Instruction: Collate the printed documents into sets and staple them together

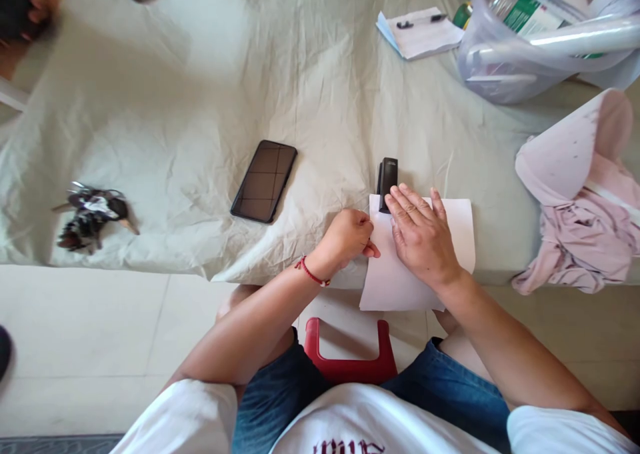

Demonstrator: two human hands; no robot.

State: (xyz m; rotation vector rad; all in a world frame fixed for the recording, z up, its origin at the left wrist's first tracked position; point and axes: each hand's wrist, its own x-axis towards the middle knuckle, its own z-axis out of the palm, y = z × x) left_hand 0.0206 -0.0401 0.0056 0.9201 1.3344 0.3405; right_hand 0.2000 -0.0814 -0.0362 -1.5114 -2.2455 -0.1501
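Note:
A black stapler (389, 177) sits over the upper left corner of some white paper (415, 281). The paper lies at the table's front edge, and its lower part hangs past it. My right hand (423, 234) is laid flat, fingers stretched out, with the fingertips on the near end of the stapler and the palm over the sheets. At the paper's left edge my left hand (350, 235) is closed, thumb and fingers pinching that edge. How many sheets there are, I cannot tell.
Left of my hands lies a phone (264, 181), and farther left a bunch of keys (95, 217). A notepad (417, 34) and a clear plastic basket (510, 74) stand at the back right. Pink cloth (580, 241) is at the right. Another person's hand (37, 4) shows far left.

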